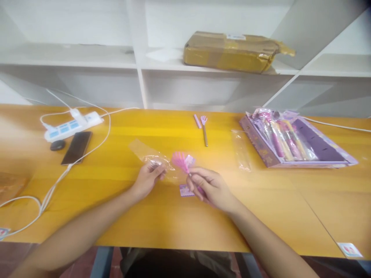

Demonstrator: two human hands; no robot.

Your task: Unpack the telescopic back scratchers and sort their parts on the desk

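My left hand (149,178) pinches a clear plastic bag (156,158) above the wooden table. Closed around the handle of a pink hand-shaped scratcher (180,160) is my right hand (209,187), with the scratcher's fingers pointing up and left. A small purple card shows behind the scratcher's head. Another purple card (185,190) lies beside and partly under my right hand. Farther back, a purple scratcher (204,129) with a metal-coloured handle rests near a short purple stick (197,121).
A purple box (261,148) of wrapped scratchers sits at the right, with an empty clear wrapper (241,150) beside it. At the left are a power strip (74,125), a phone (77,148), a black object (57,145) and white cables. A taped carton (228,52) occupies the shelf.
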